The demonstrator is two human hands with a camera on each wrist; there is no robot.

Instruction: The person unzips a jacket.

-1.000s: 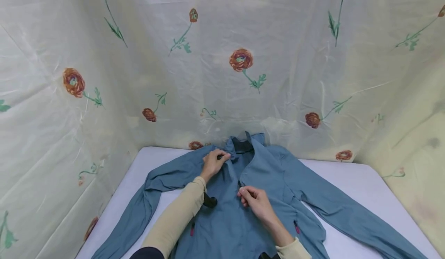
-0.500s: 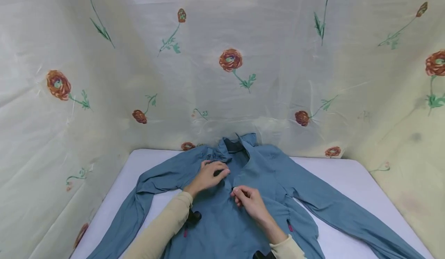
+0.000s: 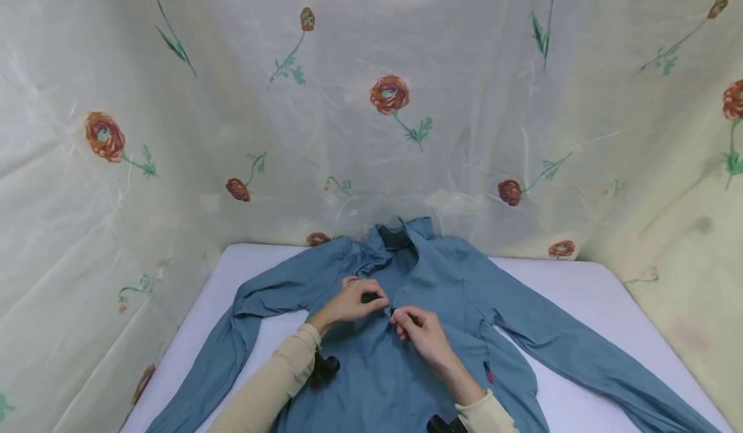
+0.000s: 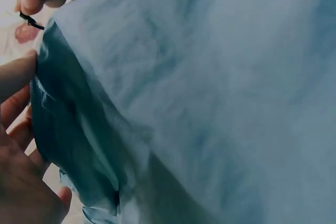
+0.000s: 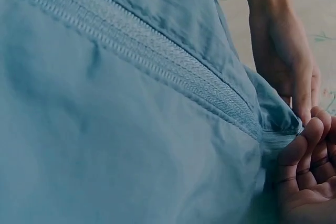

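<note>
A blue jacket (image 3: 441,271) lies front up with its sleeves spread. Below the collar, my left hand (image 3: 355,301) pinches the front edge of the jacket, thumb on one side and fingers behind the cloth in the left wrist view. Close beside it, my right hand (image 3: 422,333) pinches the small black zipper pull (image 4: 32,22) between thumb and finger. The right wrist view shows two rows of zipper teeth (image 5: 157,51) running toward both hands. Above the hands the jacket's front lies open at the neck; the slider itself is mostly hidden by the fingers.
The jacket rests on a white table (image 3: 278,262). A pale curtain (image 3: 464,130) printed with flowers hangs behind and at both sides. A pocket zipper with a red pull (image 3: 489,373) shows on the jacket's right side.
My left hand has left the upper front near the collar and come down beside my right hand. The right hand still pinches the pull near the same spot. The head view has shifted slightly.
</note>
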